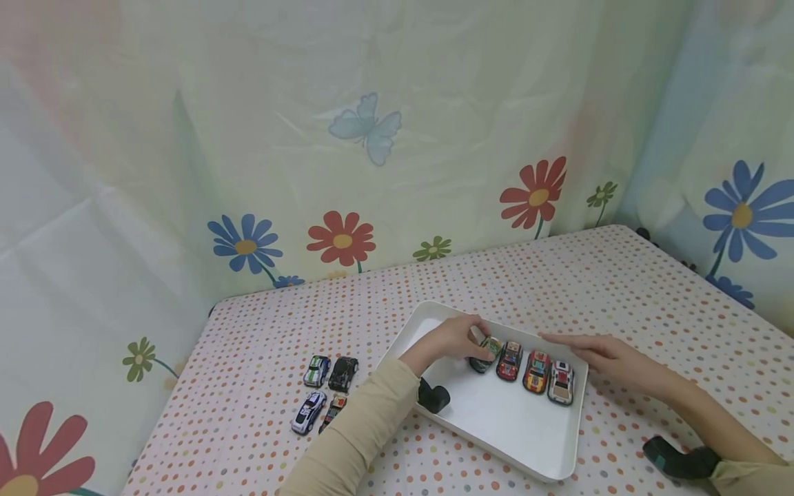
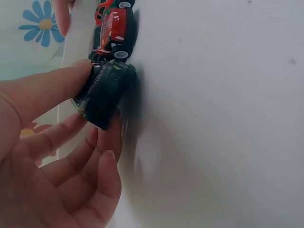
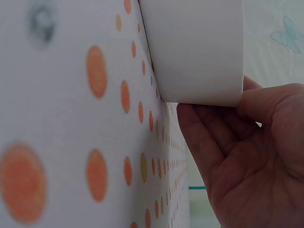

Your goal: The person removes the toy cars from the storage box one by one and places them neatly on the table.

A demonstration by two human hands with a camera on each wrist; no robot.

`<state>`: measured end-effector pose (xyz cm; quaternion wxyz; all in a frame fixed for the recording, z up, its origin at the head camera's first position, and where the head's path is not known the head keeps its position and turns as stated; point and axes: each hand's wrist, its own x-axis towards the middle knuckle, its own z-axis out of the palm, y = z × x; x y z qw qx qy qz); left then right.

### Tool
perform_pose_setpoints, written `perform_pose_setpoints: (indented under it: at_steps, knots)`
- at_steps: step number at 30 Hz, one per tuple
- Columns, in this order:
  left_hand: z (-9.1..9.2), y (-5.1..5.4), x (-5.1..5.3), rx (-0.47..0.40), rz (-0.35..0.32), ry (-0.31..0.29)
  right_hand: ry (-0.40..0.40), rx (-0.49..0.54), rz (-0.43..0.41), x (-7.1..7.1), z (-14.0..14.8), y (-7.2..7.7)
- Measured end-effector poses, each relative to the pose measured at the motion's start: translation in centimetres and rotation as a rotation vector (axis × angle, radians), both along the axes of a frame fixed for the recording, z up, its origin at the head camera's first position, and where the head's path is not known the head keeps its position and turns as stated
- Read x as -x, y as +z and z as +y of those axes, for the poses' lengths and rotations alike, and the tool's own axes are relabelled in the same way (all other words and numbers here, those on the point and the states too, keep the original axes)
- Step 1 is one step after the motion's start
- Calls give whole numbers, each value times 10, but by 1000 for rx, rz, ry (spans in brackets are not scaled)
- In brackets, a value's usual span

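Note:
My left hand [image 1: 455,339] pinches a dark green toy car [image 2: 105,92] between thumb and fingers, inside the white tray [image 1: 490,424]. Beside that car, along the tray's far side, stand a dark red and blue toy car [image 1: 510,361], a red and yellow one [image 1: 537,371] and a white one with red [image 1: 561,382]. At the tray's far right corner, my right hand [image 1: 611,358] touches the outer wall with its fingers fairly straight. The right wrist view shows the fingertips against the white wall.
Left of the tray, on the dotted tablecloth [image 1: 260,358], are a white and green toy car [image 1: 317,370], a black one [image 1: 344,374], a white one [image 1: 308,412] and a colourful one [image 1: 335,408] partly behind the left sleeve [image 1: 360,430]. A flowered curtain [image 1: 434,172] hangs behind.

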<state>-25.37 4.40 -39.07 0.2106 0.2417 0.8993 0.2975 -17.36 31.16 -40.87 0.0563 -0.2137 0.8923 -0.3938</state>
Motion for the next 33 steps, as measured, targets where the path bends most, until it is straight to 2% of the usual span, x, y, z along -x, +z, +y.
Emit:
perform_pose_setpoints:
  at_steps: [4, 10, 15, 20, 25, 28, 33]
  knots:
    - [-4, 3, -2, -38, -3, -14, -1, 8, -8, 0, -1, -3]
    - [-20, 22, -7, -148, 8, -40, -12, 2, 0, 2, -2, -4]
    - [-44, 35, -11, -273, -59, -15, -19, 1, -3, 2, -2, -5]
    - [-81, 46, -18, -368, -126, 22, -5, 13, -2, 2, -2, -8]
    - [-126, 55, -30, -431, -119, 47, -22, -30, 26, 1, -1, -7]
    - [-155, 56, -39, -454, -106, 99, -17, -31, 42, 1, 1, -6]
    - [-201, 50, -56, -442, -71, 174, -13, -32, 44, 2, 2, -4]
